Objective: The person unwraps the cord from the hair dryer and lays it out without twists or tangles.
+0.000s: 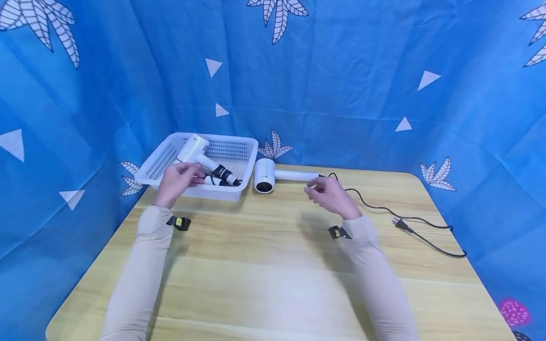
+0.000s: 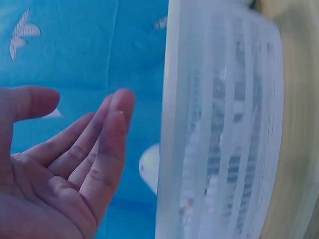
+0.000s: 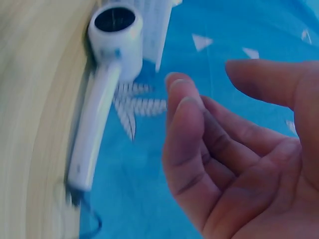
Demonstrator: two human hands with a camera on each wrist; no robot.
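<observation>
A white hair dryer [image 1: 294, 175] lies on the table beside the basket, its black cord [image 1: 384, 207] trailing right to a plug [image 1: 400, 223]. Just in front of its handle end hovers my right hand [image 1: 332, 195], fingers loosely bent and apart from the thumb, holding nothing. My left hand [image 1: 177, 181] is over the near left rim of the white basket [image 1: 213, 191], also with nothing between fingers and thumb. Inside the basket rests another white hair dryer [image 1: 194, 148] with its cord wound round the handle. Next to it is a further white handle-like piece [image 1: 212, 180], partly hidden.
The light wood table [image 1: 264, 265] fills the lower view. A blue patterned curtain [image 1: 273, 85] encloses its back and sides. The basket stands at the back left, near the curtain. The loose cord runs along the table's right edge.
</observation>
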